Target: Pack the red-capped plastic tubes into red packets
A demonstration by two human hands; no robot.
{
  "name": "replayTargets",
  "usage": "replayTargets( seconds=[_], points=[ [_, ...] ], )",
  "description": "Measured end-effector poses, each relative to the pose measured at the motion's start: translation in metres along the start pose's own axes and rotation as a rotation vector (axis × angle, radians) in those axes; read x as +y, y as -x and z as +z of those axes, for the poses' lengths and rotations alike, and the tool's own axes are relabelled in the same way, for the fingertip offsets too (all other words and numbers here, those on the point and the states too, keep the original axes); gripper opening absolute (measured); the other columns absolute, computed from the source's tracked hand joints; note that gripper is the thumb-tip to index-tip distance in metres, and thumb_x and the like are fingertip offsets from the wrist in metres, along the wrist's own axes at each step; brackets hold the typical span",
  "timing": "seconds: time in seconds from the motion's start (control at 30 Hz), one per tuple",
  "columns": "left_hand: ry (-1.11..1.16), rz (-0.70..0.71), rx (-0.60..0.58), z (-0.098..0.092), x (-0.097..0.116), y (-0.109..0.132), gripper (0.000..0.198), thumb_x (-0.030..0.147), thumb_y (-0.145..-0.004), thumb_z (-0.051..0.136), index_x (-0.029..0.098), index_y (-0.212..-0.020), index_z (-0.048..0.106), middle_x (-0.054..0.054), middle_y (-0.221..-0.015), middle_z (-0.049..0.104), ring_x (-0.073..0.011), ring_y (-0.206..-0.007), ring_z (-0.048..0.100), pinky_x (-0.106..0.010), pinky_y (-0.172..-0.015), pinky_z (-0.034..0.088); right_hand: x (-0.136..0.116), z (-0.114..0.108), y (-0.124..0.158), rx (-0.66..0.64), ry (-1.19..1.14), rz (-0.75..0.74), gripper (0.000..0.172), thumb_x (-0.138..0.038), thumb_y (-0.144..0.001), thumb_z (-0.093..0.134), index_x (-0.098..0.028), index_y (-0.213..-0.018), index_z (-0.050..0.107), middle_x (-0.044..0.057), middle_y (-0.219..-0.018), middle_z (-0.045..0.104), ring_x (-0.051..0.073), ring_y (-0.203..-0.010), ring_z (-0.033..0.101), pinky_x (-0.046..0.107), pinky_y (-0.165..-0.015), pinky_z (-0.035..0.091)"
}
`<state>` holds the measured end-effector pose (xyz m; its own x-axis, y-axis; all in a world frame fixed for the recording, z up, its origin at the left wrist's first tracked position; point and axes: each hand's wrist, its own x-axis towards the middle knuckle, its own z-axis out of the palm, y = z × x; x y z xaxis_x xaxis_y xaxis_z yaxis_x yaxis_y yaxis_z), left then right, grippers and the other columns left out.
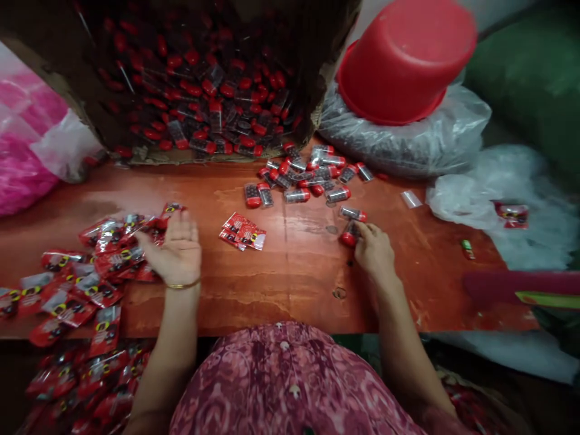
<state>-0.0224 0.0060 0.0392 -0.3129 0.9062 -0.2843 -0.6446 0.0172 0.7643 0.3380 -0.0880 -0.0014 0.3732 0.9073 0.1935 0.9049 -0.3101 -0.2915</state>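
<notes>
My left hand is open with the palm up and fingers stretched out, beside a heap of red printed packets at the left. It holds nothing. My right hand has its fingers closed on a small clear tube with a red cap, partly hidden by the fingers. Just above it lies another red-capped tube. Between my hands rest several flat red printed cards. Farther back is a loose group of red-capped tubes filled with dark balls.
A cardboard box full of red-capped tubes stands at the back. Right of it, a red bucket sits upside down on a filled plastic bag. Pink bags are at the far left. More packets lie below the table's front edge.
</notes>
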Motion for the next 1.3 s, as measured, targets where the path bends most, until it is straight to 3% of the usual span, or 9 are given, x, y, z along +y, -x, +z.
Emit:
replayTargets(
  seconds=[0.07,0.23,0.37,0.5,0.73,0.87,0.97,1.07,1.3],
  points=[
    [-0.312,-0.068,-0.050,0.010,-0.019,0.012,0.046,0.062,-0.071,0.056,0.020,-0.086,0.066,-0.004,-0.099,0.070,-0.0212,-0.105,0.059,-0.037,-0.094,0.043,-0.011,0.012,0.008,0.002,0.063,-0.064,0.035,-0.018,-0.081,0.042,-0.015,-0.111,0.060,0.014,-0.101,0.060,0.024,-0.083,0.050,0.036,-0.072,0.042],
    [-1.385,0.381,-0.417,0.024,-0.058,0.024,0.028,0.040,-0.064,0.072,0.023,-0.086,0.072,-0.009,-0.123,0.061,-0.0325,-0.126,0.042,-0.051,-0.108,0.022,-0.072,0.027,0.027,0.038,0.076,-0.155,0.032,-0.029,-0.085,0.046,-0.013,-0.110,0.060,0.014,-0.092,0.060,0.025,-0.081,0.050,0.035,-0.069,0.040],
    [-1.732,0.511,-0.498,0.018,-0.062,0.018,0.022,0.037,-0.078,0.059,0.027,-0.092,0.072,-0.006,-0.130,0.056,-0.0339,-0.130,0.037,-0.057,-0.107,0.019,-0.096,0.026,0.028,0.104,-0.058,-0.231,0.031,-0.027,-0.083,0.051,-0.014,-0.109,0.059,0.015,-0.104,0.059,0.026,-0.090,0.051,0.039,-0.074,0.042],
    [-1.714,0.544,-0.505,0.015,-0.059,0.017,0.026,0.039,-0.083,0.051,0.028,-0.095,0.072,-0.006,-0.131,0.054,-0.0339,-0.129,0.038,-0.059,-0.105,0.021,-0.114,0.025,0.027,0.108,-0.372,-0.326,0.024,-0.028,-0.086,0.048,-0.016,-0.100,0.063,0.012,-0.102,0.062,0.023,-0.093,0.055,0.039,-0.083,0.043],
    [-1.481,0.590,-0.537,0.024,-0.051,0.033,0.025,0.036,-0.083,0.052,0.028,-0.097,0.070,-0.009,-0.132,0.053,-0.0307,-0.129,0.039,-0.059,-0.105,0.022,-0.167,0.036,0.017,-0.297,-1.149,-0.077,0.028,-0.042,-0.082,0.052,-0.018,-0.092,0.062,0.003,-0.081,0.066,0.014,-0.069,0.058,0.026,-0.065,0.048],
    [-1.377,0.628,-0.450,0.028,-0.044,0.044,0.041,0.042,-0.078,0.058,0.021,-0.113,0.063,-0.013,-0.132,0.053,-0.0292,-0.125,0.045,-0.049,-0.104,0.029,-0.171,0.035,0.013,-0.196,-1.209,-0.041,0.025,-0.039,-0.081,0.053,-0.018,-0.068,0.060,-0.002,-0.062,0.059,0.011,-0.058,0.052,0.023,-0.058,0.043],
    [-1.351,0.419,-0.397,0.025,-0.037,0.053,0.043,0.049,-0.080,0.052,0.015,-0.101,0.067,-0.014,-0.102,0.070,-0.0242,-0.093,0.064,-0.034,-0.084,0.046,-0.164,0.034,0.015,-0.061,-1.096,-0.041,0.033,-0.037,-0.083,0.050,-0.018,-0.056,0.051,-0.004,-0.051,0.048,0.009,-0.050,0.043,0.022,-0.051,0.036],
    [-1.350,0.131,-0.544,0.022,-0.037,0.061,0.046,0.052,-0.081,0.048,0.016,-0.065,0.070,-0.006,-0.061,0.068,-0.0183,-0.063,0.063,-0.027,-0.066,0.046,-0.160,0.034,0.020,0.028,-1.006,-0.053,0.037,-0.035,-0.085,0.047,-0.019,-0.052,0.045,-0.005,-0.049,0.040,0.008,-0.047,0.037,0.022,-0.049,0.031],
    [-0.698,-0.076,-0.350,0.026,-0.062,0.064,0.030,0.042,-0.063,0.071,0.014,-0.072,0.069,-0.002,-0.069,0.070,-0.0141,-0.064,0.060,-0.025,-0.066,0.046,-0.171,0.031,0.034,-0.017,-1.075,-0.139,0.025,-0.029,-0.085,0.047,-0.018,-0.063,0.055,-0.002,-0.057,0.053,0.010,-0.053,0.048,0.022,-0.053,0.039]
  ],
)
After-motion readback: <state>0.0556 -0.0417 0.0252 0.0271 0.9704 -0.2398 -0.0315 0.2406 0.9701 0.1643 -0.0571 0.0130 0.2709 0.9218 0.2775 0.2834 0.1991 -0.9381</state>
